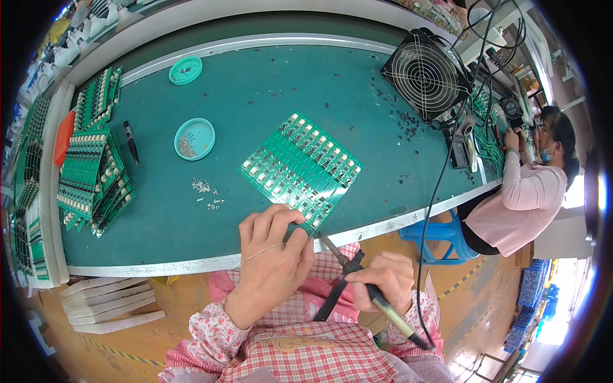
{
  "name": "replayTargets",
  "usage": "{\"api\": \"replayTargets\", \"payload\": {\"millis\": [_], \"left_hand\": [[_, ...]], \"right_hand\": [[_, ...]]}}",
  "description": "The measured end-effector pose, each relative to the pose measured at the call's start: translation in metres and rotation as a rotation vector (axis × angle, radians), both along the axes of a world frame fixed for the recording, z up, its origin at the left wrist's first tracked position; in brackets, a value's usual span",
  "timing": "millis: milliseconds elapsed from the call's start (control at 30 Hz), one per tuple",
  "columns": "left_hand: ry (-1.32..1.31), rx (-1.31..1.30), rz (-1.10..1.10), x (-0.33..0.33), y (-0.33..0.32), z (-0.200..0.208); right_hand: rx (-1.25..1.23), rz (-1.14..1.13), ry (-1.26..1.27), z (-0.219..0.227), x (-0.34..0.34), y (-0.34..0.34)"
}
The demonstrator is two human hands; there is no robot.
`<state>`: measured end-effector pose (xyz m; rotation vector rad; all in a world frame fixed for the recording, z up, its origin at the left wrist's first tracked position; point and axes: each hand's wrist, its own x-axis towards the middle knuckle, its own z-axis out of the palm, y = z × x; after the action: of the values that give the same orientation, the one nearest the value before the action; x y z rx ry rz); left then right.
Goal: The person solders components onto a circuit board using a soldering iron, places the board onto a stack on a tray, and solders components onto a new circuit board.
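Observation:
A green circuit board panel (300,167) with rows of small white and black components lies tilted on the table, its near corner at the front edge. My left hand (271,246) is closed on that corner, thumb and fingers pinching it. My right hand (388,279) grips a soldering iron (394,317) with a pale handle and a black cord. Its tip points at the board's near corner, beside my left fingertips; whether it touches I cannot tell. A flat black strip (331,299) slants below the iron, partly hidden by my right hand.
Stacked circuit boards (96,172) and black tweezers (131,143) lie at left. Two turquoise dishes (211,148) (186,70) and loose pale parts (207,193) sit nearby. A fan (426,76), black bits (408,124) and a hanging cord (437,191) are right, near a seated person (527,185).

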<state>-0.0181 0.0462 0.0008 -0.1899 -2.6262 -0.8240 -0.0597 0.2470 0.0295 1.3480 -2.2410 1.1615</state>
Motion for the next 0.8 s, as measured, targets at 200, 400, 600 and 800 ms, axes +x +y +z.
{"api": "replayTargets", "payload": {"millis": [200, 400, 600, 800], "left_hand": [[-0.017, -0.006, -0.001, 0.000, 0.003, 0.002], [-0.023, -0.006, 0.009, -0.003, 0.007, 0.002], [-0.023, -0.017, 0.026, -0.005, 0.008, 0.003], [-0.024, -0.032, 0.040, -0.006, 0.010, 0.003]], "right_hand": [[-0.181, -0.163, -0.305, -0.010, 0.005, 0.012], [-0.268, -0.242, -0.575, -0.014, 0.008, 0.014], [-0.267, -0.201, -0.583, -0.016, 0.004, 0.014], [-0.333, -0.240, -0.609, -0.015, 0.003, 0.007]]}}
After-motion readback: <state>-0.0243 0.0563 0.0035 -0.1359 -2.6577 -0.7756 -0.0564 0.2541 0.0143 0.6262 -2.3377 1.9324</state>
